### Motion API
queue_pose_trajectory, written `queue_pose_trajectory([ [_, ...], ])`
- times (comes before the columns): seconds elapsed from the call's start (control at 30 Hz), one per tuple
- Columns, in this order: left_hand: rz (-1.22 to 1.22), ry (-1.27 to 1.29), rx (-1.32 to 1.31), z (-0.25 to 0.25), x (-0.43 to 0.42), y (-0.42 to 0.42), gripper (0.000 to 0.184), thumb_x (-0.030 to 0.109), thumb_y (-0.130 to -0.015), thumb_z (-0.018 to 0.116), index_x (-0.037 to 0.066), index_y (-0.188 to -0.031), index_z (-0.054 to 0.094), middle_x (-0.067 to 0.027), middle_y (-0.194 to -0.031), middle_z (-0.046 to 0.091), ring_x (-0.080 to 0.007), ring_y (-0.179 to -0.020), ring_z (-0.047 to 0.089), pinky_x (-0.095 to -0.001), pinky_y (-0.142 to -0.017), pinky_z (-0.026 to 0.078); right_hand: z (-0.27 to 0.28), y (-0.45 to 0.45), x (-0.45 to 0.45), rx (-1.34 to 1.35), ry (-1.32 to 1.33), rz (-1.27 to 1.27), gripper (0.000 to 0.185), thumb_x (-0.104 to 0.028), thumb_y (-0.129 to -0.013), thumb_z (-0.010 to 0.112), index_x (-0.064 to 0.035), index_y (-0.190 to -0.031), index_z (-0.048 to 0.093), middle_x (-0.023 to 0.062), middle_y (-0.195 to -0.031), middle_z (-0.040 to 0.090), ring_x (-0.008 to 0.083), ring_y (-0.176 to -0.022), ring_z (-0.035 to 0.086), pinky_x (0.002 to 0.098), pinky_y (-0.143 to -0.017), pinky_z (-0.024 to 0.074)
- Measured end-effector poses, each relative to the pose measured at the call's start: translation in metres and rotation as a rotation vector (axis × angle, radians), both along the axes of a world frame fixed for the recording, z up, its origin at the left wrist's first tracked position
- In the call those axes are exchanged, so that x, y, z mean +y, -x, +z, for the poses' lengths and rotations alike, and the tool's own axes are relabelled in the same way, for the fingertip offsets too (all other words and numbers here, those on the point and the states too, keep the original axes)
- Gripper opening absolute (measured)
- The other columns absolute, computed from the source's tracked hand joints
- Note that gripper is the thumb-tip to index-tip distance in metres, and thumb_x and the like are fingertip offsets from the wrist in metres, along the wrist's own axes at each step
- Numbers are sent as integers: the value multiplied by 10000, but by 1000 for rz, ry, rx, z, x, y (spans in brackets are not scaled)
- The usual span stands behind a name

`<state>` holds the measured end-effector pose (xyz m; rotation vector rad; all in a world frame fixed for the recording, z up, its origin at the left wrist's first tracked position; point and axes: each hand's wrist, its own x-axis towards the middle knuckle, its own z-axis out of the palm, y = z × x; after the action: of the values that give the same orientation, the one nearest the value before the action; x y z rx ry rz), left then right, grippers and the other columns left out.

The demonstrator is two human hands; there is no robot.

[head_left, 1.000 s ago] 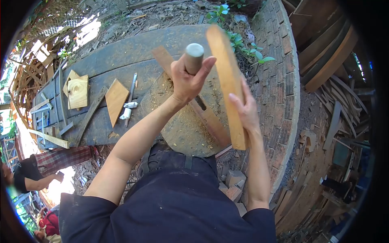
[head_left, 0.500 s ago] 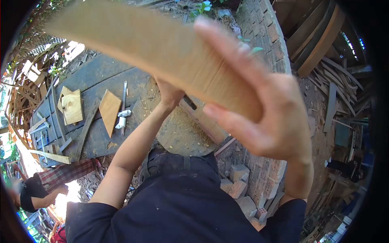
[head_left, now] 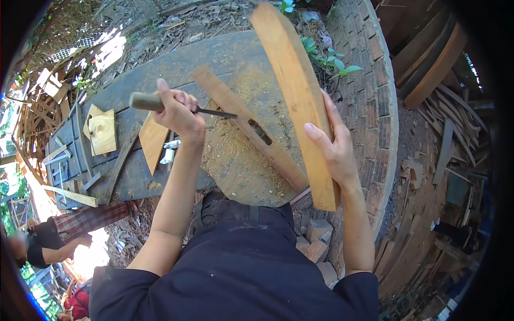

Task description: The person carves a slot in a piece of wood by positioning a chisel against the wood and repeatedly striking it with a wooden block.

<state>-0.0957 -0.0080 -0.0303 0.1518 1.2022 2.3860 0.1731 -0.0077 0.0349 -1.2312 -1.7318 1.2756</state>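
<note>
My left hand [head_left: 181, 115] is closed around a chisel [head_left: 144, 101], its rounded handle pointing left and its dark blade pointing right. Below the blade, a wooden board [head_left: 284, 159] with an oblong slot [head_left: 259, 132] cut through it lies diagonally on the table among wood chips. My right hand [head_left: 338, 152] grips a thick, slightly curved piece of wood [head_left: 294, 75] near its lower part, thumb on the face and fingers along the right edge. That piece is held up, clear of the slotted board, its top leaning left.
On the dark table [head_left: 128, 184] at left lie a diamond-shaped wood piece [head_left: 152, 142], a pale block [head_left: 103, 132] and several strips. A low brick wall [head_left: 369, 107] curves along the right. Another person [head_left: 53, 246] is at lower left. Scrap wood piles up on both sides.
The curved wood piece has swung from a slant close to the camera to more upright, farther right. My left hand has moved left and up, bringing the chisel and slotted board into view.
</note>
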Motion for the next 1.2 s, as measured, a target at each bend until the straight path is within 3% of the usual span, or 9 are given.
queue_pose_trajectory([
  [0.13,-64,-148,137,28,11,2,373,213,-950,647,125,-667,421,41,-507,397,-52,-363,335,-247,-318,244,-36,-13,-12,-43,74,-44,745,-322,-889,655,0,-1484,345,216,-1399,509,262,-1285,511,345,-1076,367],
  [0.27,-363,-160,177,24,28,-15,344,202,-932,641,118,-680,423,34,-515,388,-60,-359,310,-250,-327,206,-47,-15,-21,-29,112,-102,750,-319,-889,657,2,-1487,340,225,-1416,494,271,-1302,498,350,-1087,360],
  [0.33,-642,-188,286,23,33,-20,331,165,-931,605,118,-669,409,32,-495,373,-65,-345,298,-245,-325,225,-51,-16,-26,-20,141,-111,750,-317,-889,658,4,-1487,339,229,-1424,487,275,-1309,493,352,-1092,356],
  [0.47,-869,-150,348,23,37,-27,281,136,-935,541,102,-697,395,16,-479,362,-75,-331,286,-254,-324,234,-57,-18,-31,-41,127,-112,750,-322,-888,657,5,-1485,342,235,-1432,476,284,-1320,484,352,-1097,349],
  [0.6,-1029,-137,368,19,35,-32,202,99,-853,540,84,-709,400,-1,-496,381,-77,-338,304,-250,-328,243,-51,-16,-32,-35,135,-108,756,-329,-885,660,3,-1486,343,230,-1433,477,287,-1324,479,352,-1100,345],
  [1.2,-1179,-120,622,28,30,-47,239,115,-797,599,78,-652,414,10,-494,409,-58,-382,353,-233,-366,250,-52,-21,-33,-36,131,-116,736,-316,-890,663,-12,-1484,351,219,-1412,501,272,-1299,499,343,-1084,361],
])
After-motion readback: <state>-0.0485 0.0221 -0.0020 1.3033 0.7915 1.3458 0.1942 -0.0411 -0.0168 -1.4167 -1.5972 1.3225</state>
